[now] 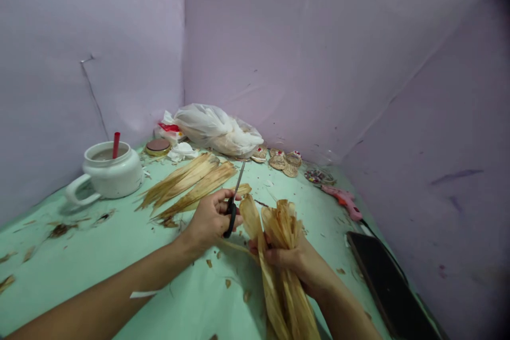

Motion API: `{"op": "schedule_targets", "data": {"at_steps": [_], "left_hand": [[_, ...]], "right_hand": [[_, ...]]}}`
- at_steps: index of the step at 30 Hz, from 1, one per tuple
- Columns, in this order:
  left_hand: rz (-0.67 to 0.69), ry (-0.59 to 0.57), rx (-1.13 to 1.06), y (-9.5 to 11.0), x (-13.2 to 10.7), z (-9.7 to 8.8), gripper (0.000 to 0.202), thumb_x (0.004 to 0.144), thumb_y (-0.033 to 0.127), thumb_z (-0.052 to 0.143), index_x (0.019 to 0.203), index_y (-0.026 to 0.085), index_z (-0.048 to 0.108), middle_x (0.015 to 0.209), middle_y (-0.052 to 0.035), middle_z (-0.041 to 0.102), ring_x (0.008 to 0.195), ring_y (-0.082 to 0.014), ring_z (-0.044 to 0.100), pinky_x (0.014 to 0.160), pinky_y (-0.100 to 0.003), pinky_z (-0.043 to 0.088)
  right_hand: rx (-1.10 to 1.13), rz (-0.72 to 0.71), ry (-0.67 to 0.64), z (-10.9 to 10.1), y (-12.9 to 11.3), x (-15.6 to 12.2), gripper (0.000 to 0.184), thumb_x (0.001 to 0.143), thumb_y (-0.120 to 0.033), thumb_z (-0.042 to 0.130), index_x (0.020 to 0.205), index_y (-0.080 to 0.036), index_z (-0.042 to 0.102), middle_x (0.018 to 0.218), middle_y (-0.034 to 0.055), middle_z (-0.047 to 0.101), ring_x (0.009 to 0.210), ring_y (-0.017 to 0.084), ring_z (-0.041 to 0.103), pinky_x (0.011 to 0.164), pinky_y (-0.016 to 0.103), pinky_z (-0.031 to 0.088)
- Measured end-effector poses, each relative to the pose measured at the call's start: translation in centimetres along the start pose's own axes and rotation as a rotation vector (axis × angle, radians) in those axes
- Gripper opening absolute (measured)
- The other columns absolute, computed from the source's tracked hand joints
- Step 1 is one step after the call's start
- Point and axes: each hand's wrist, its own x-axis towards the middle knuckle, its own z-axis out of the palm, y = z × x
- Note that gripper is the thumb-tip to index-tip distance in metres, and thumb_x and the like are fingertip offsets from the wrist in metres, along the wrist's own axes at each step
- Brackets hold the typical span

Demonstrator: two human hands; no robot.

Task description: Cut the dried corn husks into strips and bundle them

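My left hand (213, 218) is closed around the black handles of a pair of scissors (233, 204); the blades point up and away from me. Close by on the right, my right hand (292, 260) grips a bundle of dried corn husks (282, 223). The bundle's gathered ends stick up above the fist, and the long strips hang down toward me. One husk strip stands a little apart on the bundle's left side, near the scissors. More dried husks (191, 180) lie fanned out on the table beyond my left hand.
A white mug (113, 175) with a red stick stands at the left. A white plastic bag (219, 130) lies by the back wall, beside small woven pieces (278, 159). On the right are a pink glue gun (343, 199) and a dark phone-like slab (390, 287). Husk scraps litter the green table (191, 303).
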Motion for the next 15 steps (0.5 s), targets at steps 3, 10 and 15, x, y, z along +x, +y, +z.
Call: {"op": "schedule_targets", "data": {"at_steps": [3, 10, 15], "left_hand": [[0.034, 0.055, -0.001, -0.2, -0.1, 0.6, 0.039, 0.049, 0.019, 0.068, 0.085, 0.015, 0.053, 0.055, 0.0057, 0.054, 0.046, -0.0077, 0.046, 0.045, -0.019, 0.035], [0.030, 0.124, 0.108, -1.0, -0.8, 1.5, 0.027, 0.053, 0.016, 0.058, 0.081, 0.016, 0.054, 0.052, 0.0047, 0.055, 0.045, -0.0097, 0.046, 0.042, -0.019, 0.034], [0.014, 0.145, 0.166, -0.9, -0.6, 2.0, 0.027, 0.052, 0.014, 0.057, 0.079, 0.017, 0.054, 0.046, 0.0074, 0.048, 0.042, -0.0075, 0.038, 0.039, -0.018, 0.029]], "right_hand": [[0.014, 0.023, -0.004, -0.1, 0.3, 0.1, 0.039, 0.055, -0.032, 0.074, 0.088, -0.015, 0.064, 0.077, 0.0046, 0.066, 0.069, 0.019, 0.060, 0.063, 0.029, 0.045], [-0.268, -0.124, 0.235, 1.1, 0.0, 0.4, 0.049, 0.046, -0.022, 0.078, 0.093, -0.019, 0.062, 0.086, 0.0041, 0.068, 0.079, 0.024, 0.061, 0.069, 0.032, 0.047], [-0.328, -0.189, 0.313, 2.1, -0.1, 0.4, 0.035, 0.053, -0.011, 0.069, 0.086, -0.020, 0.064, 0.077, -0.0001, 0.067, 0.074, 0.020, 0.060, 0.065, 0.029, 0.047]]}}
